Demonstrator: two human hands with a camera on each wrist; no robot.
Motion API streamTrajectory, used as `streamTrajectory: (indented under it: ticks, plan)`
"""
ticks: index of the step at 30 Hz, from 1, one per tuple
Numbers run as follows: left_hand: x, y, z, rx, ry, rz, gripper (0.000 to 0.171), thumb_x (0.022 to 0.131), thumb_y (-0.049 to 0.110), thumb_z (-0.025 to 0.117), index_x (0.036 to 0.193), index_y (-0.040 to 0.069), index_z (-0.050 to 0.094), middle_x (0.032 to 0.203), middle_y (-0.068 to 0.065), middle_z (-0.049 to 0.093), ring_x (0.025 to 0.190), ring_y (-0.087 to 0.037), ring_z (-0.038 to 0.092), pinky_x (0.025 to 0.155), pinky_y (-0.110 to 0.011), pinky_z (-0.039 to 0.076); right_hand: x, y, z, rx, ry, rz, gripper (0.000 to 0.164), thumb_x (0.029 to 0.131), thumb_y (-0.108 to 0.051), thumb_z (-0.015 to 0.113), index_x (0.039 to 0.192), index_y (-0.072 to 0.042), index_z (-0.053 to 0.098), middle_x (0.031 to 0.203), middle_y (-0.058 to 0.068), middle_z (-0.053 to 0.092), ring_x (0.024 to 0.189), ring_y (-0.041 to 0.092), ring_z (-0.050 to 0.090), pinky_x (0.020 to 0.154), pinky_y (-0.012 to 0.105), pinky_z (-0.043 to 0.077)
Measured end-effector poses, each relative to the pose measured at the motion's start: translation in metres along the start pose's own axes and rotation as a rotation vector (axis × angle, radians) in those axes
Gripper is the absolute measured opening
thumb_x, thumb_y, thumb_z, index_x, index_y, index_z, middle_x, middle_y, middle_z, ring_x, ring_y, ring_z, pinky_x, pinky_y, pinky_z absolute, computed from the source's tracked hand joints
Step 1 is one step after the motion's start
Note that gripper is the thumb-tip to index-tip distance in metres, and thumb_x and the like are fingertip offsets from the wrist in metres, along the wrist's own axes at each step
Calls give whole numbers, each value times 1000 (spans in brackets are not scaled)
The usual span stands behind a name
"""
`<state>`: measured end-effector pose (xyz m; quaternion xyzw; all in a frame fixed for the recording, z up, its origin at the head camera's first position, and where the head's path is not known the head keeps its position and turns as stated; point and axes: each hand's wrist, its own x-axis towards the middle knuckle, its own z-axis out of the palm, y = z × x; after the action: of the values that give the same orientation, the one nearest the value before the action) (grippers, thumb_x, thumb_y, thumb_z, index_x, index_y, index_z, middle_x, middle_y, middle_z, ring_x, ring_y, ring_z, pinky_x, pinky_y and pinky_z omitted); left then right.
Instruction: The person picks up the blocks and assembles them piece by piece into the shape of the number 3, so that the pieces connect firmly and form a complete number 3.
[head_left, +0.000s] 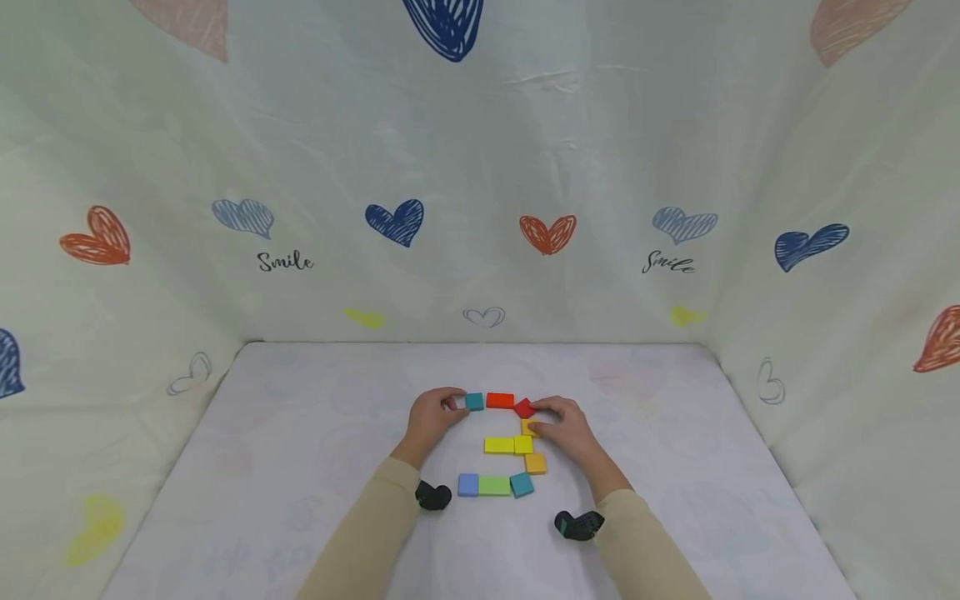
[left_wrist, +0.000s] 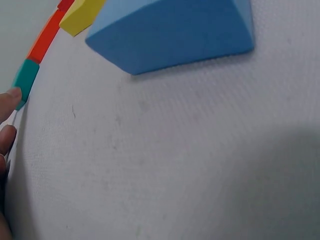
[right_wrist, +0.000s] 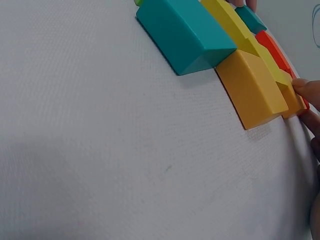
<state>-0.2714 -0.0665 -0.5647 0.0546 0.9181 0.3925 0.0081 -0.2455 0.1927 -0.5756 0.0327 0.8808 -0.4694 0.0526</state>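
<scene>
Coloured blocks lie in a shape like a 3 on the table. My left hand [head_left: 432, 423] pinches a teal block [head_left: 474, 402] at the left end of the top row, thumb [left_wrist: 16, 93] against its end. Beside that block lies an orange-red block [head_left: 500, 400]. My right hand [head_left: 567, 429] is at the upper right bend, index finger at a tilted red block [head_left: 523, 408] and thumb [right_wrist: 302, 86] on an orange block [right_wrist: 293, 102]. Below it, a yellow block [head_left: 498, 446] and a smaller yellow block [head_left: 523, 445] form the middle row.
Another orange block [head_left: 536, 463] leads down to the bottom row: a tilted teal block [head_left: 522, 485], a green block [head_left: 494, 486] and a blue block [head_left: 468, 485]. The white table [head_left: 300, 417] meets a heart-printed curtain [head_left: 480, 167] at its back and sides.
</scene>
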Motion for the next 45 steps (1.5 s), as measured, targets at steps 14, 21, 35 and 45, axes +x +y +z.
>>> streamTrajectory:
  ticks: [14,21,35,45]
  plan:
    - [1,5,3,62,30,-17,34,81,17,80,114,15,73,71,5,55,66,-14,46,63,-27,39,-1,0,0,12,-1,-7,29,86,-17,75,114,-20,72,125,3,59,125,29,42,105,54,35]
    - [2,4,5,64,25,-29,34,83,19,79,116,17,73,73,5,55,68,-15,47,63,-28,38,-2,-2,0,5,2,-11,29,86,-17,75,115,-20,72,126,3,59,125,29,42,104,54,36]
    - [2,9,3,98,33,-3,33,82,21,80,115,19,74,70,6,54,69,-15,46,66,-28,36,0,-1,0,1,0,9,28,86,-17,75,114,-21,72,127,3,57,126,29,41,105,55,35]
    - [3,7,7,119,49,13,34,82,21,80,115,19,74,70,6,54,70,-15,45,66,-29,35,1,1,0,-5,1,12,29,86,-19,75,115,-22,71,128,3,57,126,29,41,105,55,35]
